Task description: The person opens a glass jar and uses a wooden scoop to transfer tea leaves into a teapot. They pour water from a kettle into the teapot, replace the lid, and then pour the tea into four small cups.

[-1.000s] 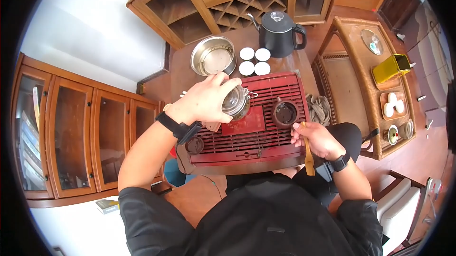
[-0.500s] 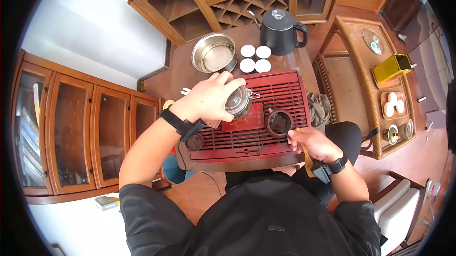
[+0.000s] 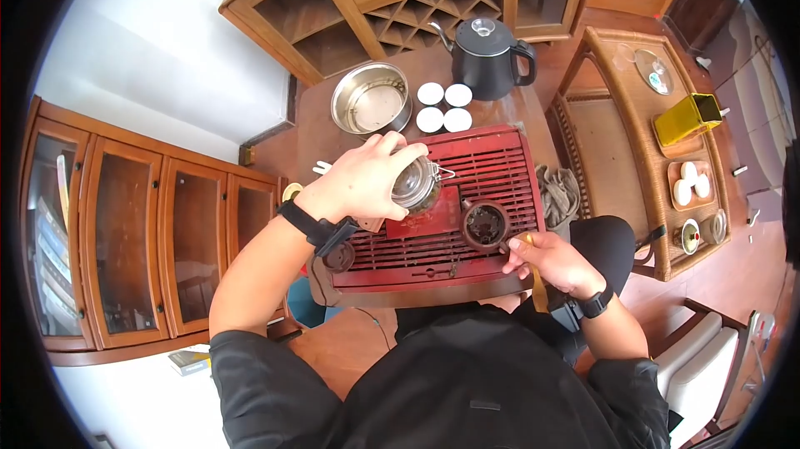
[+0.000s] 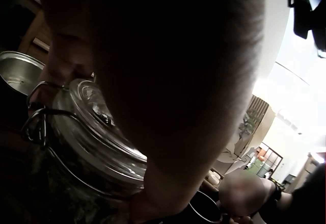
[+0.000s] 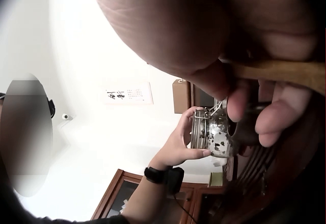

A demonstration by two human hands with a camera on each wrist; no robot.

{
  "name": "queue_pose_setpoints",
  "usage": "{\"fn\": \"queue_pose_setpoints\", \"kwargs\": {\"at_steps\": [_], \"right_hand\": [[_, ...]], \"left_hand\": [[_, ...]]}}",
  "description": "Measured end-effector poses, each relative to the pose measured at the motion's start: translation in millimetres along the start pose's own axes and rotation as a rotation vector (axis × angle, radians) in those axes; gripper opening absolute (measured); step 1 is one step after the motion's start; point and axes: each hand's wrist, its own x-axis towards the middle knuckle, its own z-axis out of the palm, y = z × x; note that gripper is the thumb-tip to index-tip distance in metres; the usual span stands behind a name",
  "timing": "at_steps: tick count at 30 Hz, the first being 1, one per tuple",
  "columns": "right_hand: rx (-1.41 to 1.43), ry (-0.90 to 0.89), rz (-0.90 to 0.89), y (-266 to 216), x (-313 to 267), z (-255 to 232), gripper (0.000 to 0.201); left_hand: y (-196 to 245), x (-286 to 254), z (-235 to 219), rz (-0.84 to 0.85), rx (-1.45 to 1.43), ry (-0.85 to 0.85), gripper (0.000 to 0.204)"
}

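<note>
My left hand (image 3: 358, 178) grips a glass clip-top jar (image 3: 415, 185), thumb and fingers spread around its lidded end, over the red slatted tea tray (image 3: 517, 161). Dark flakes show through the glass (image 5: 220, 141) in the right wrist view, and the wire clasp (image 4: 38, 124) stands out in the left one. My right hand (image 3: 557, 264) holds a wooden tea scoop (image 3: 539, 292), its broad end towards me. The same hand pinches the handle of a lidless dark brown teapot (image 3: 467, 235) at the tray's right, with dark leaves inside.
Behind the tray are a steel basin (image 3: 400, 107), several white cups (image 3: 430, 120) and a black kettle (image 3: 483, 70). A small dark cup-like piece (image 3: 337, 257) sits at the tray's left front. A rattan shelf (image 3: 646, 165) stands to the right.
The teapot has moved left and towards me, together with my right hand and the scoop. My left hand keeps hold of the jar in nearly the same place.
</note>
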Motion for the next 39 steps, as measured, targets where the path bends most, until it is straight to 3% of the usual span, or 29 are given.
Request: {"fn": "queue_pose_setpoints", "kwargs": {"at_steps": [6, 10, 13, 16, 20, 22, 24, 26, 28, 30, 32, 36, 39], "right_hand": [[0.166, 0.080, -0.088, -7, -25, -4, 0.031], [0.243, 0.055, -0.163, -5, -35, -15, 0.034], [0.294, 0.070, -0.218, -5, -44, -19, 0.033], [0.289, 0.117, -0.265, -4, -58, -25, 0.034], [0.365, 0.153, -0.416, -4, -80, -34, 0.039], [0.379, 0.180, -0.510, -2, -87, -40, 0.041], [0.405, 0.249, -0.620, -6, -93, -36, 0.043], [0.390, 0.332, -0.683, -6, -94, -38, 0.042], [0.410, 0.410, -0.734, -2, -91, -39, 0.041], [0.461, 0.446, -0.736, -3, -94, -33, 0.040], [0.477, 0.546, -0.732, 2, -93, -29, 0.039], [0.493, 0.513, -0.737, 8, -99, -17, 0.038], [0.494, 0.522, -0.753, 14, -102, -15, 0.036]], "left_hand": [[-2, 1, 5, 0.057, -0.022, 0.034, 0.088], [6, -3, 2, -0.007, -0.027, -0.016, 0.104], [12, -16, 1, 0.007, -0.031, 0.032, 0.104], [16, -46, -7, 0.003, 0.085, 0.146, 0.100], [27, -118, -31, 0.019, 0.048, 0.455, 0.094], [34, -170, -42, -0.070, 0.091, 0.635, 0.097], [33, -206, -11, -0.031, -0.288, 1.109, 0.093], [27, -245, 22, -0.128, -0.356, 1.398, 0.086], [21, -271, 65, -0.230, -0.506, 1.577, 0.075], [18, -282, 113, -0.496, -0.691, 1.638, 0.067], [35, -277, 152, -0.602, -0.792, 1.545, 0.061], [25, -272, 218, -0.458, -0.901, 1.418, 0.064], [20, -259, 221, -0.440, -0.990, 1.428, 0.062]]}}
